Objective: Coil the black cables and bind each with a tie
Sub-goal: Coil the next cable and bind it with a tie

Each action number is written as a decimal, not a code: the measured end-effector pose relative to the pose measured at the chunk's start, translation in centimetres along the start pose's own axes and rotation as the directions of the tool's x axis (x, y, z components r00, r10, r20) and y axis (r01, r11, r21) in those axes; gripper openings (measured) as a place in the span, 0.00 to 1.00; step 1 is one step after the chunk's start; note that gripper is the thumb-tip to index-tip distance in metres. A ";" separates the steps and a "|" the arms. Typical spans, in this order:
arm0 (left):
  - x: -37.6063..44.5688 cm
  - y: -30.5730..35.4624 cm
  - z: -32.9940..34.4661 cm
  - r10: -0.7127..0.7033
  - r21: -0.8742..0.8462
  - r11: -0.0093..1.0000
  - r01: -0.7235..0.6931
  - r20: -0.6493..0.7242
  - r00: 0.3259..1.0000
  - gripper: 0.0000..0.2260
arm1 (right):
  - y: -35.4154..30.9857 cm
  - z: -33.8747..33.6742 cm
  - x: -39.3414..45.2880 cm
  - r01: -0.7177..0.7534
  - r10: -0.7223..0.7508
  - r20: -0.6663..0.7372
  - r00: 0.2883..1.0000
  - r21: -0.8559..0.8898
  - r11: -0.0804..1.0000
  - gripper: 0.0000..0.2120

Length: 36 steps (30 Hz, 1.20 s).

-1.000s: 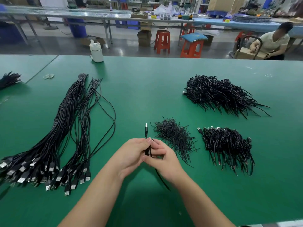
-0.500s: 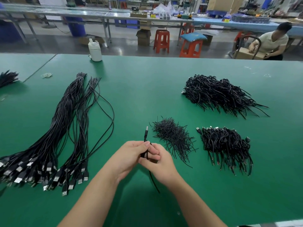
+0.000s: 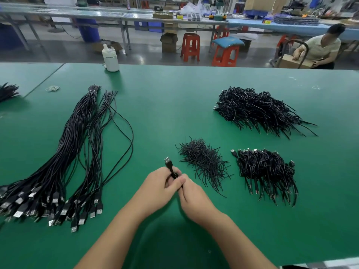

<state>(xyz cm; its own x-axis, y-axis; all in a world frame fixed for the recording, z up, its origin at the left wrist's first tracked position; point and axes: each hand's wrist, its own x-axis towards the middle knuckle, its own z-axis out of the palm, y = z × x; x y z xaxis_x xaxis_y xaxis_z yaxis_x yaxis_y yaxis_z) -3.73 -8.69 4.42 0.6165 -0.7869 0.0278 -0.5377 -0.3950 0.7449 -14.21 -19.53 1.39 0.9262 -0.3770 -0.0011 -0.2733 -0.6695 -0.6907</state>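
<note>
In the head view, both hands meet at the lower centre of the frame, above the green table [image 3: 174, 105]. The left hand [image 3: 161, 188] has its fingers curled around a black cable [image 3: 172, 169], and the thumb presses on it. The plug [image 3: 167, 160] of this cable stands out above the fingers and points up and a little to the left. The right hand [image 3: 196, 199] touches the left one; its fingers are bent toward the cable, but the grip itself is hidden behind the left thumb.

At the left of the frame lies a long bundle [image 3: 64, 152] of straight cables, with the plugs toward the lower left. Just right of the hands is a pile of ties [image 3: 204, 162]. Further right is a small heap [image 3: 266, 171] of coiled cables, and a bigger heap [image 3: 256, 111] lies at the upper right. A white bottle [image 3: 110, 59] stands at the far table edge.
</note>
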 end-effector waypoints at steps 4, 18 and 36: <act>0.6 -0.2 -0.4 0.036 0.049 0.998 -0.036 0.002 0.999 0.05 | -0.1 0.2 0.1 -0.014 0.012 0.055 0.998 0.034 0.999 0.18; 4.0 0.5 1.9 -0.108 -0.289 0.946 0.146 0.145 0.984 0.11 | 1.9 0.8 -0.6 -0.103 0.115 -0.158 0.981 0.081 0.991 0.11; 4.2 -3.8 9.2 0.391 0.715 0.625 -0.314 0.061 0.919 0.16 | 6.6 1.9 -2.0 -0.236 0.274 -0.478 0.835 0.139 0.962 0.14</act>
<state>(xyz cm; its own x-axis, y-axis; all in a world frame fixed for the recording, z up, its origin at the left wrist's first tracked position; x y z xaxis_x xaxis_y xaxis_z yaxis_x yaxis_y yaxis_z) -4.36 -14.90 -4.39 0.3210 -0.9061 0.2757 -0.9406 -0.3391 -0.0193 -17.37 -21.92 -4.55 0.5742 -0.8039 0.1551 -0.4454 -0.4657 -0.7647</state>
